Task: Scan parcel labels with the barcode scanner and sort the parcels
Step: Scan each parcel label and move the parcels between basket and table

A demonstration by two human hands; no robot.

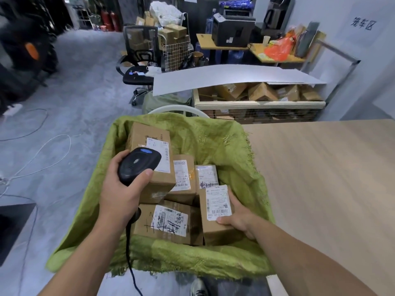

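Grips the barcode scanner (pixel 139 165) in the left hand (pixel 119 189), fingers and thumb curled round its head, at 10 o'clock over the green-lined bin (pixel 213 142). Holds one small parcel (pixel 215 229) in the right hand (pixel 237 218) at 4 o'clock, label up, low in the bin beside the others. Reads as early in the run: at least four other labelled parcels (pixel 183 174) lying in the bin from 12 to 7 o'clock, wooden table (pixel 320 178) just beside at 3 o'clock, and the held label possibly not yet scanned, with the scanner window hidden from view.
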